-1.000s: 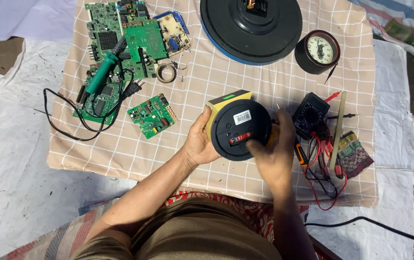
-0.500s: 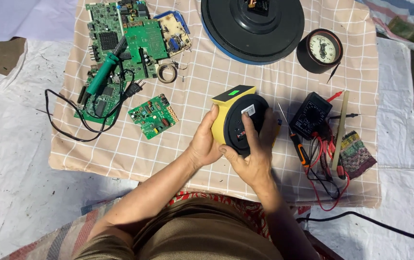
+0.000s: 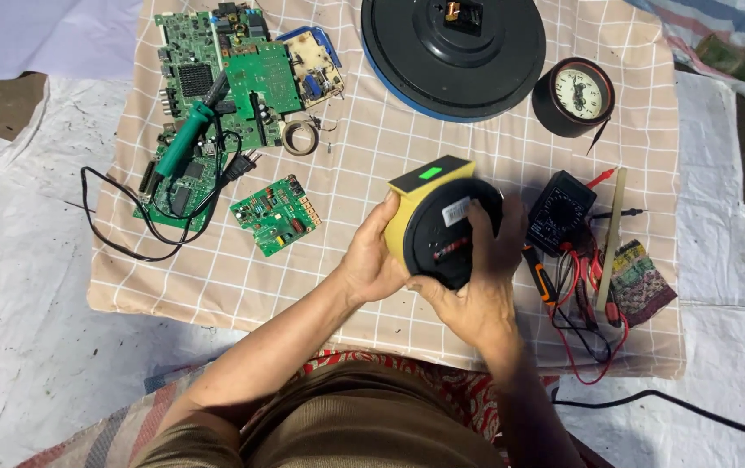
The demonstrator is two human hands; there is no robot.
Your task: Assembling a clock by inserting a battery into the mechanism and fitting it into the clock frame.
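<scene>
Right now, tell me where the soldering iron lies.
The green-handled soldering iron lies at upper left of the head view, across the circuit boards on the checked cloth.

A round yellow-cased clock with a black back (image 3: 442,227) sits between the left hand (image 3: 370,260) and the right hand (image 3: 476,286), above a beige checked cloth (image 3: 364,173) spread on white sheeting (image 3: 26,329). Left of it lies a small green circuit board (image 3: 274,214), and farther left a green-handled soldering iron (image 3: 186,139) rests on larger green circuit boards (image 3: 216,78). Right of it lies a black multimeter (image 3: 563,210) with red and black leads (image 3: 585,321), with a large black round disc (image 3: 455,52) and a small round dial gauge (image 3: 573,94) behind.
</scene>
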